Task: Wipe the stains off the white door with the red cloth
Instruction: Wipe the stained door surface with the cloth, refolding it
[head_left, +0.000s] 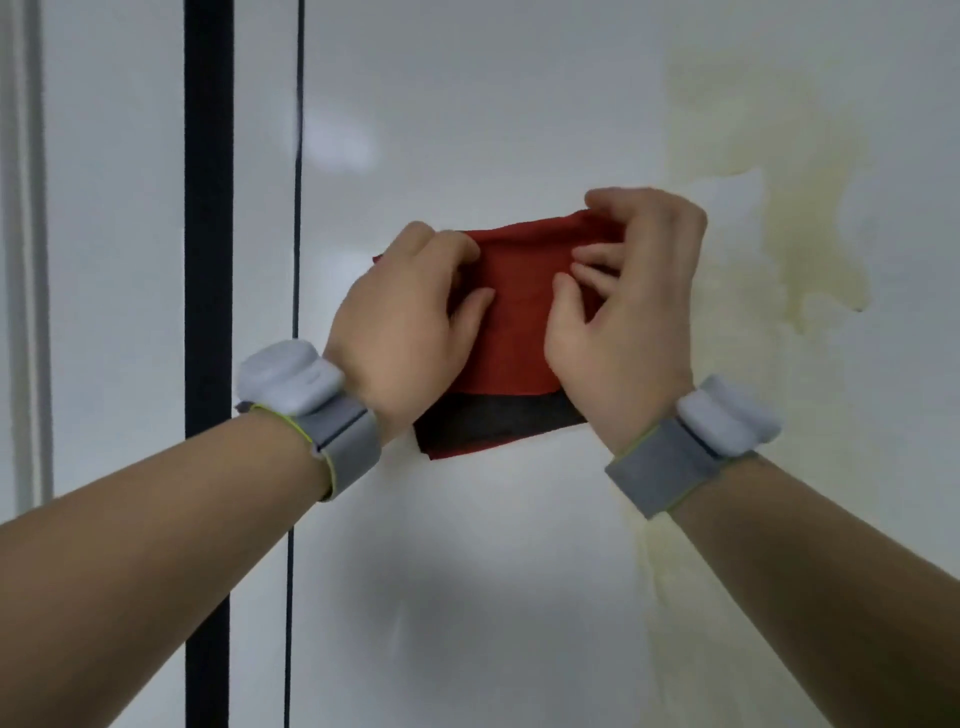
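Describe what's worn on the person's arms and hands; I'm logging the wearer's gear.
No sleeves or gloves. The left wristband and right wristband are grey fabric edged in yellow-green. Each carries a rounded white plastic unit: left unit, right unit.

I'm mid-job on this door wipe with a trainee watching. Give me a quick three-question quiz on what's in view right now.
1. Pick one: what is strapped to each wrist? A) a grey band with a white box B) a metal watch C) nothing
2. Fill in: the yellow stain on the white door lies to the ____ of the red cloth.
3. True or false: only the right hand holds the red cloth.
Key: 1 A. 2 right. 3 false; the left hand grips it too.
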